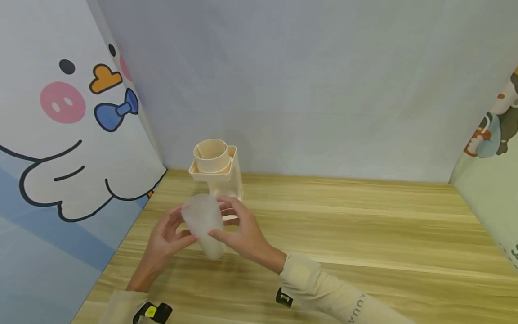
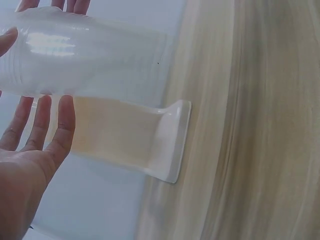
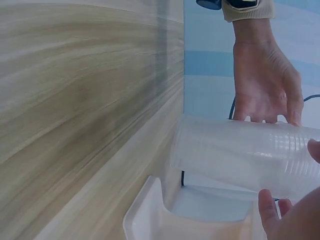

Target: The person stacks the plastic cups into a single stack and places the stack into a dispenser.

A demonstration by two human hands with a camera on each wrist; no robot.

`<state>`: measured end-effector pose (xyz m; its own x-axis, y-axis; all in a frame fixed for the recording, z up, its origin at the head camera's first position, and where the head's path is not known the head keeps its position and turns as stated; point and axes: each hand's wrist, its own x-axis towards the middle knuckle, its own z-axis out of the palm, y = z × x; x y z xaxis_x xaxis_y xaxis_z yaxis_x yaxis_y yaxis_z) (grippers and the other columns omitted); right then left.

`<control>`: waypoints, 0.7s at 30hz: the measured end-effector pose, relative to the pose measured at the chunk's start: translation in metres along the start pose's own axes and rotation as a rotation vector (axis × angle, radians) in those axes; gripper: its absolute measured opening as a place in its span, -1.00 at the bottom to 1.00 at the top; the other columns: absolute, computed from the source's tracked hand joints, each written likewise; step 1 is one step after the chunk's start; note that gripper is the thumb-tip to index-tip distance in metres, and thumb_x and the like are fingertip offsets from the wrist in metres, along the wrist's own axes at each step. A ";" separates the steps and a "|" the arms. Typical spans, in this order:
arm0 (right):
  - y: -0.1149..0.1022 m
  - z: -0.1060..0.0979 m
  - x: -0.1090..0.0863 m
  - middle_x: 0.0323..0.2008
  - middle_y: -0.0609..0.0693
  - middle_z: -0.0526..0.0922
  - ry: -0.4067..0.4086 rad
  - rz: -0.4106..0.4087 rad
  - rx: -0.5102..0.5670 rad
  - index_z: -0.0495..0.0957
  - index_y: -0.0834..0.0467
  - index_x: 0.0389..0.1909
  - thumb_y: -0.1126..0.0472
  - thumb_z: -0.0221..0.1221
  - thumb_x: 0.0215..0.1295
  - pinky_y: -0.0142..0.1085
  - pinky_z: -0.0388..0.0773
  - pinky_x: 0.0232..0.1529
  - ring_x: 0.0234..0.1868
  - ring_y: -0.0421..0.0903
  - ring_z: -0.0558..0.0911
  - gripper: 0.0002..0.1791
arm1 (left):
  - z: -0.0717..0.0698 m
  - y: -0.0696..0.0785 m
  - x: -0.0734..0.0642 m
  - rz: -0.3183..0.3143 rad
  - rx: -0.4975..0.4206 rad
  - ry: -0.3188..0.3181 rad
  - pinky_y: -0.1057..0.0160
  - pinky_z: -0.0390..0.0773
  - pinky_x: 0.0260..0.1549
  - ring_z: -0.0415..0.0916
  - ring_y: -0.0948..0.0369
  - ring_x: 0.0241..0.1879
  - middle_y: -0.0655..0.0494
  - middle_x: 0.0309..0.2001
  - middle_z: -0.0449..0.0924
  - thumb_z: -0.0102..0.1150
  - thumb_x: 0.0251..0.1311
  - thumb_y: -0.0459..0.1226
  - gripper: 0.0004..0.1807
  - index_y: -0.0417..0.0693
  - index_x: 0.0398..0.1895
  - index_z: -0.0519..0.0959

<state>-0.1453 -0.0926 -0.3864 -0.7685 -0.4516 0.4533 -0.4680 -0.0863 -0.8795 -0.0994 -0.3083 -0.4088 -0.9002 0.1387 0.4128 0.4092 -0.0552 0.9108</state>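
Note:
Both hands hold a stack of translucent plastic cups [image 1: 205, 220] above the table, its wide mouth tilted up toward the head camera. My left hand [image 1: 163, 240] grips the stack from the left. From the right, my right hand [image 1: 247, 231] holds it near the rim, thumb in front and fingers behind. Ridged rims of nested cups [image 2: 100, 55] show in the left wrist view. Just behind the stack stands a cream-coloured holder [image 1: 213, 165] with a round, open-topped collar; the cups and right hand hide part of its lower body.
The wood-grain table [image 1: 344, 234] stretches off to the right. A pale cloth backdrop [image 1: 303, 90] rises along its back edge. On the left hangs a cartoon-printed cloth [image 1: 64, 153], and another printed cloth [image 1: 493, 180] hangs at the right.

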 end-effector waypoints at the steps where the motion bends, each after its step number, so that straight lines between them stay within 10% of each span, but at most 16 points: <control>1: -0.001 0.000 0.001 -0.05 0.17 0.53 0.000 -0.006 -0.005 0.33 0.22 0.22 0.38 0.38 -0.01 -0.07 0.59 -0.13 -0.05 0.10 0.57 -0.28 | 0.000 0.001 0.001 0.001 0.001 0.000 0.25 0.58 -0.12 0.38 0.18 0.08 0.03 0.21 0.33 0.17 -0.02 -0.70 -0.23 -0.26 0.32 0.20; 21: -0.028 -0.012 0.024 -0.11 0.22 0.55 0.036 -0.097 -0.001 0.38 0.21 0.21 0.36 0.39 0.00 -0.14 0.62 -0.18 -0.13 0.10 0.58 -0.31 | -0.001 0.028 0.029 0.059 -0.005 -0.042 0.27 0.54 -0.06 0.33 0.15 0.12 0.03 0.23 0.31 0.09 0.08 -0.68 -0.27 -0.19 0.34 0.17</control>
<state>-0.1553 -0.0900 -0.3490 -0.7348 -0.4092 0.5410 -0.5411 -0.1274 -0.8313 -0.1143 -0.3066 -0.3713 -0.8675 0.1763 0.4652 0.4604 -0.0696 0.8850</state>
